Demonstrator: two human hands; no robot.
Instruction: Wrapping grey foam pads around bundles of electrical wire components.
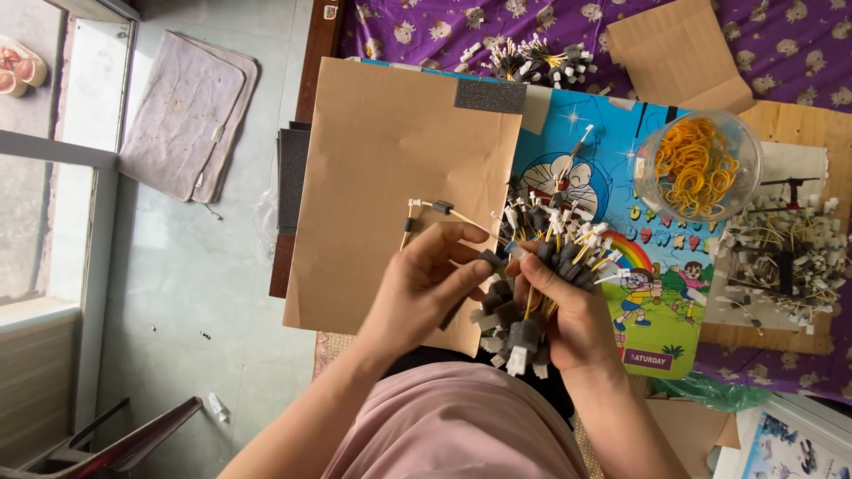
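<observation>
In the head view, the right hand [568, 310] is closed around a thick bundle of yellow wires [541, 266] fitted with grey foam sleeves and small white connectors; the bundle's long axis runs roughly up and down through the fist, with one fan of ends spreading above the knuckles and another cluster of foam pieces hanging below the palm. The left hand [426, 284] sits just beside it, to its left, fingers curled and pinching a single wire [439, 209] whose free end, with its own grey sleeve and white plugs, sticks out up and to the left of the fingers while its other end slants toward the bundle. So the loose wire lies between the two hands, touching the left hand and nearest the upper part of the bundle. Beneath both hands lies a brown cardboard sheet [382, 160], and to the right of the right hand a colourful cartoon board [657, 293]. Farther right stand a clear bowl of yellow rubber bands [698, 164] and a heap of more wired parts [781, 266], well apart from the hands. Nothing stands between the hands.
</observation>
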